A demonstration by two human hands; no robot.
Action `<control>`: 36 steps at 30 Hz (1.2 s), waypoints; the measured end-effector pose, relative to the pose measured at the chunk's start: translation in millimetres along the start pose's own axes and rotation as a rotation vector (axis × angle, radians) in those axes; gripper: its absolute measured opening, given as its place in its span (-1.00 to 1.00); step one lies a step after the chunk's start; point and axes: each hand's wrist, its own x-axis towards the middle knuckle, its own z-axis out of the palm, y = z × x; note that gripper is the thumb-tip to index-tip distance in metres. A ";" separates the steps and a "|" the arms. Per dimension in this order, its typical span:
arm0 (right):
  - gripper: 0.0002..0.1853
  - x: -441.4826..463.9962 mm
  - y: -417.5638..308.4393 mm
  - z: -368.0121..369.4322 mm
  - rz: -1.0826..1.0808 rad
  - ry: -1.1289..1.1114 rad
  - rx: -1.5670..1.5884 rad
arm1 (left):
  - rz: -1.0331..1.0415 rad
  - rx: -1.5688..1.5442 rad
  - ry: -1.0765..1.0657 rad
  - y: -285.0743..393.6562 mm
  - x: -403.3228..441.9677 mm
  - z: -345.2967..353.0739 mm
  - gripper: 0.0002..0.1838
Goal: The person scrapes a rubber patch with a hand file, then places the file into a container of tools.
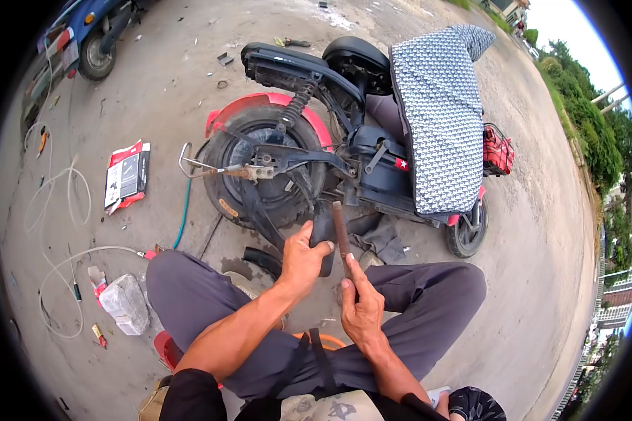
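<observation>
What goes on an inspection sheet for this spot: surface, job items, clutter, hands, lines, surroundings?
Surface: bare, dusty ground, small debris scattered.
Job items: scooter on its side, patterned cover over its front part; black rubber, likely inner tube, by the rear wheel.
Clutter: red-and-white packet and pale block on the left.
Left grip: closed on the black rubber.
Right grip: closed on a rusty bar, exact tool type unclear.
Cables: clear hose looped loosely on the left; green hose beside the rear wheel. Loose electric cable: nothing seen.
Surroundings: blue vehicle upper left, greenery and buildings right.
</observation>
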 end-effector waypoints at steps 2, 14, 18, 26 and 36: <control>-0.45 -7.3 1.8 1.5 0.119 -0.037 0.028 | 0.018 -0.026 0.003 1.0 0.7 2.3 -0.73; -0.50 -24.2 13.2 -4.8 0.049 -0.023 0.063 | -0.016 -0.097 -0.104 3.3 1.4 -0.8 -0.74; -0.48 18.0 2.2 2.5 0.169 -0.037 0.073 | 0.005 0.022 -0.111 2.4 1.7 -1.3 -0.79; -0.50 -21.6 2.2 1.5 0.049 -0.013 -0.001 | 0.023 -0.049 -0.071 1.9 -1.2 1.4 -0.81; -0.48 -20.2 23.7 0.5 0.095 0.008 0.085 | 0.010 -0.050 -0.084 13.1 -1.2 2.2 -0.73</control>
